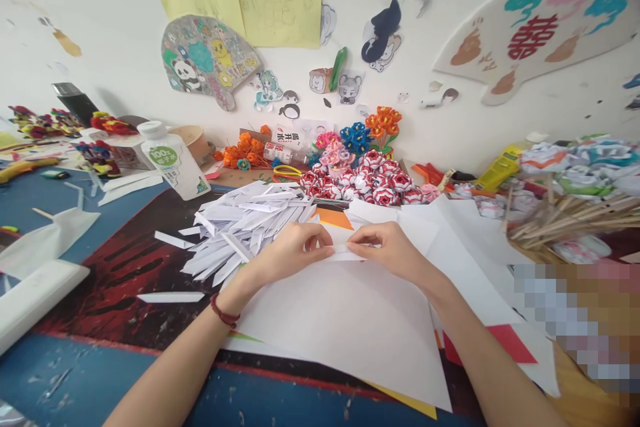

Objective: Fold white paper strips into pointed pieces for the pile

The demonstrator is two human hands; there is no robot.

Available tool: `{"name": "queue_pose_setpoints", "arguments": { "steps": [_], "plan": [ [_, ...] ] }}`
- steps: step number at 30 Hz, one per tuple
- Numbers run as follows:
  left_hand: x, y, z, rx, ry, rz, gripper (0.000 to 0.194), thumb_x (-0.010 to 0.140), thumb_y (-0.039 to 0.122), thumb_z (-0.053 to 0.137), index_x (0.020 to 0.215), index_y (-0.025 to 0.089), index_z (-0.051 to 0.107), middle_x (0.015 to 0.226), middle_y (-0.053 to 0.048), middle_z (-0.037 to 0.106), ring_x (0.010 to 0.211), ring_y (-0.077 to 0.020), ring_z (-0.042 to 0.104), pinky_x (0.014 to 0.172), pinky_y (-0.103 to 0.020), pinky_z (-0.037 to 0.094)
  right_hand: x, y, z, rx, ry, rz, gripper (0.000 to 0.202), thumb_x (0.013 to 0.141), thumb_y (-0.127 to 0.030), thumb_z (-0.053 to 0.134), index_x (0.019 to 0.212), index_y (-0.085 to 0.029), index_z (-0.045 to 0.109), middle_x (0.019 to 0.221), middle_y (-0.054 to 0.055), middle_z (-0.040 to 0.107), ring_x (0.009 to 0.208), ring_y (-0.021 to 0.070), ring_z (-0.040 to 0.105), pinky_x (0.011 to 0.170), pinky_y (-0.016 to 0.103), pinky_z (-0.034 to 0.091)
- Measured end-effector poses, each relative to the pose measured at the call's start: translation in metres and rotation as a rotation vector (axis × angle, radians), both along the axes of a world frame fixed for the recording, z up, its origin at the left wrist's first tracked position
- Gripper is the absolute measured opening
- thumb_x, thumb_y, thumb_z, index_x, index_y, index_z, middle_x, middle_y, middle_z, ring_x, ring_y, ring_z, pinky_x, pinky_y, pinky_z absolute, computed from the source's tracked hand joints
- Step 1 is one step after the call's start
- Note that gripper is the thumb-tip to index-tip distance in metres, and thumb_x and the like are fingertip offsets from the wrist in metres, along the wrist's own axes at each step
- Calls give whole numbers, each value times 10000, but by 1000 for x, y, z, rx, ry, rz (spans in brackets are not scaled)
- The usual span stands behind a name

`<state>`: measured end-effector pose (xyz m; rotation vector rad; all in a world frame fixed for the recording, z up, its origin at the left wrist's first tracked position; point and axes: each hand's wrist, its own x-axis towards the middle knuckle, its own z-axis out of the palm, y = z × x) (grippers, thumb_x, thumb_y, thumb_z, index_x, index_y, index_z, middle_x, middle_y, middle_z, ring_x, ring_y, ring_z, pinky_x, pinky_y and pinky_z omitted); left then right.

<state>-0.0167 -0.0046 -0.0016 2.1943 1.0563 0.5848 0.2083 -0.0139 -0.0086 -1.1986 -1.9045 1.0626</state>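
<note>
Both hands pinch a small white piece of paper (pixel 339 255) between thumbs and fingers, just above a large white sheet (pixel 350 320). My left hand (pixel 295 250) grips its left end, and my right hand (pixel 387 247) grips its right end. A crease or folded edge seems to run across the paper between the thumbs. Left of my left hand lies a heap of folded white paper strips (pixel 245 220). One separate folded strip (pixel 171 297) rests on the dark red-and-black mat (pixel 125 273).
Behind the hands stand red-and-white paper roses (pixel 373 180), orange flowers (pixel 245 150) and yellow-handled scissors (pixel 287 172). A white bottle (pixel 173 160) stands at the back left. Wooden sticks (pixel 575 220) pile up at the right. A white block (pixel 40 300) sits at the left edge.
</note>
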Motion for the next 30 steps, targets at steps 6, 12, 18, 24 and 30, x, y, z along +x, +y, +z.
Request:
{"name": "queue_pose_setpoints", "arguments": {
  "steps": [6, 12, 18, 24, 30],
  "plan": [
    [2, 0, -7, 44, -7, -18, 159, 850, 217, 531, 795, 160, 670, 743, -12, 666, 648, -112, 549, 628, -219, 391, -2, 1, -5, -26, -8, 16, 200, 769, -354, 656, 751, -169, 731, 708, 39, 690, 605, 153, 603, 551, 251, 501],
    [2, 2, -10, 142, 59, -13, 186, 842, 142, 502, 789, 167, 679, 777, -26, 687, 709, -140, 593, 679, -238, 407, 1, 6, -17, -87, -16, 11, 205, 753, -363, 670, 806, -179, 742, 743, 43, 716, 585, 163, 638, 575, 277, 529],
    [1, 6, -13, 192, 78, 53, 179, 865, 196, 496, 821, 177, 669, 826, -28, 697, 734, -151, 600, 691, -250, 409, 4, 10, -20, -142, 19, -52, 223, 732, -344, 685, 851, -167, 751, 825, 62, 737, 631, 189, 684, 604, 298, 568],
    [-1, 6, -10, 207, 93, 124, 156, 861, 262, 527, 803, 176, 644, 778, -15, 665, 675, -138, 555, 629, -246, 382, 3, 7, -14, -145, 27, -81, 237, 716, -346, 705, 850, -158, 755, 792, 65, 735, 615, 189, 683, 596, 306, 580],
    [0, 5, -9, 189, 77, 66, 198, 882, 263, 483, 831, 168, 649, 827, -41, 671, 728, -155, 577, 660, -253, 404, 7, 8, -14, -132, 52, -68, 249, 713, -374, 708, 837, -164, 756, 821, 65, 737, 646, 194, 684, 598, 305, 588]
  ]
}}
